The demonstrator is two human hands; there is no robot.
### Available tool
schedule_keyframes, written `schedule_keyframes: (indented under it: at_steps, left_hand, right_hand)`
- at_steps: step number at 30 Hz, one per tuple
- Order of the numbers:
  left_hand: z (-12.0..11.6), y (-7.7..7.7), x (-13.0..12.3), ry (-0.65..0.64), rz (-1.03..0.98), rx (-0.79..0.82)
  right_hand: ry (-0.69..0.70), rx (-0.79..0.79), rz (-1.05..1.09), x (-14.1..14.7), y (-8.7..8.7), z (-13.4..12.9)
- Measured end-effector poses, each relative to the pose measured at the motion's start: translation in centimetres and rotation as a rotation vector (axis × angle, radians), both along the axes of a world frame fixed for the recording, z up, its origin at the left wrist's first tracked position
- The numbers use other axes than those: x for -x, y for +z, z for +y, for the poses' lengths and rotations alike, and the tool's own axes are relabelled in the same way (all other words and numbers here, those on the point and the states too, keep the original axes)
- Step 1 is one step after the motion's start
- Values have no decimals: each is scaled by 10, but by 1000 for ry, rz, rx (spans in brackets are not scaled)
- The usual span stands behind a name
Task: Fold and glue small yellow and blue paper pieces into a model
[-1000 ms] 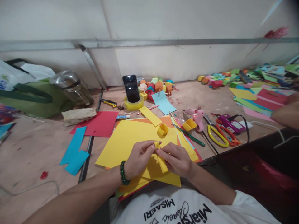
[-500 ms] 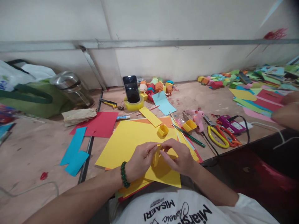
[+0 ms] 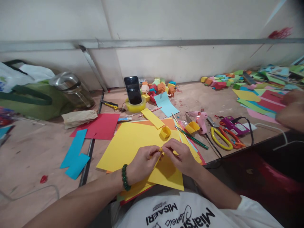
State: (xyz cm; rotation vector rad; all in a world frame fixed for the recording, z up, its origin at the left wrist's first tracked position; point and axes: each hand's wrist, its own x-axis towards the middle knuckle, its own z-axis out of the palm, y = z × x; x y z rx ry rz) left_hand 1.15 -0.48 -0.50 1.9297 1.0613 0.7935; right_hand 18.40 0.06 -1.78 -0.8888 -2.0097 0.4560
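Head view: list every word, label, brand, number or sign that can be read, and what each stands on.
"MISAERI", as best it reads: on the white shirt.
"Miars...": larger letters on the same shirt, the rest not clear.
Script and small print near them: not legible.
Marks on the white bag and the purple device: too small or blurred to read.

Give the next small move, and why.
Probably the right hand should press a fold into the far end of the small yellow paper while the left hand steadies it: both pinch it there, and a folded yellow piece sits just beyond. The hands hide most of the paper.
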Motion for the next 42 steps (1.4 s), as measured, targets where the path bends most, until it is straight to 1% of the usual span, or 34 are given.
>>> schedule_keyframes:
  at_steps: [3,5,6,7,9,11,13,15,17,19,21,22,24,26,28,29,31,33,37,39,42]
  left_hand:
    - [0,0,0,-15,25,18]
    - [1,1,1,-42,-34,112]
    - [2,1,2,-65,-98,188]
    - [4,1,3,-84,-183,272]
    - [8,1,5,-82,-371,414]
    - [10,-1,7,-41,-475,477]
    - [10,-4,8,0,-453,441]
    - [8,-5,6,-14,-355,314]
    - [5,-3,3,-19,-264,159]
    - [3,0,1,-1,-209,59]
    - [3,1,0,19,-180,9]
    - [4,1,1,15,-157,-10]
    - [5,-2,3,-1,-55,-47]
    - [5,-6,5,-10,99,-79]
    - [4,-10,5,-17,227,-99]
    - [3,-10,5,-23,251,-99]
    - [2,-8,3,-44,217,-77]
    - [1,-2,2,-54,142,-47]
    - [-1,10,2,-69,68,-33]
    - [-3,12,3,-81,56,-41]
    - [-4,10,4,-72,22,-13]
  right_hand:
    - [25,-14,-30,1,-1,-1]
    - [23,-2,17,1,-2,-2]
    - [0,34,73,1,-2,-2]
    - [-37,92,150,1,-2,-1]
    - [-115,255,348,0,-2,1]
    - [-130,426,569,1,-1,4]
    - [-79,589,733,4,0,6]
    - [-17,732,805,9,0,6]
    - [47,836,797,16,-1,3]
    - [110,869,743,21,-4,-1]
    - [137,825,634,21,-7,-4]
    - [119,779,563,20,-9,-5]
    - [34,648,417,15,-9,-5]
    - [-27,506,296,9,-8,-4]
    - [15,370,212,4,-5,-2]
    - [53,300,188,2,-4,-1]
    - [104,154,170,-1,-2,1]
    - [117,26,168,-3,-1,2]
    - [111,-141,81,-5,4,0]
    - [87,-226,30,-7,6,-2]
    - [90,-396,-64,-8,7,-5]
